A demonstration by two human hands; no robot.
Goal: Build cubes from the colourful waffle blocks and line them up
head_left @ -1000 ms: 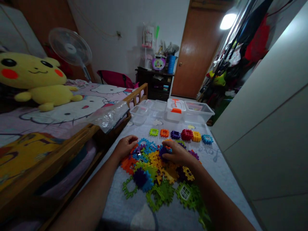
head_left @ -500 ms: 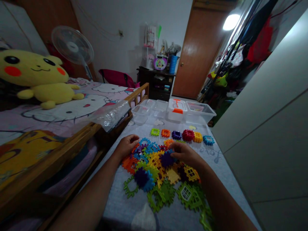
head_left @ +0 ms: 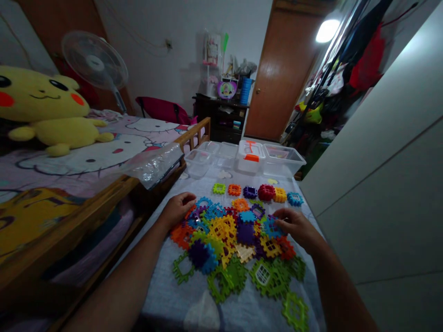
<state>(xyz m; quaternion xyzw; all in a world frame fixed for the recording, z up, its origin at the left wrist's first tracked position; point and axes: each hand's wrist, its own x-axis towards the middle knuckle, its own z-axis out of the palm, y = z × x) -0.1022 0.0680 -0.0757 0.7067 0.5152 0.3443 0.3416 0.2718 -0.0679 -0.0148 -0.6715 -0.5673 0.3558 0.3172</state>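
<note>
A Pikachu plush [head_left: 65, 131] sat on a bed [head_left: 86, 161] at far left; the mark on the fan [head_left: 94, 61] behind it was too small to read. The left hand [head_left: 177, 208], fingers curled, lay at the left edge of a heap of notched plastic pieces [head_left: 223, 230]; whether it gripped one could not be told. Beyond, a row of similar pieces [head_left: 266, 192] ran from green to blue, below a clear lidded box [head_left: 251, 156]. The right hand [head_left: 300, 227] had its fingertips at a blue piece [head_left: 271, 227] on the heap's right side, its grip unclear.
</note>
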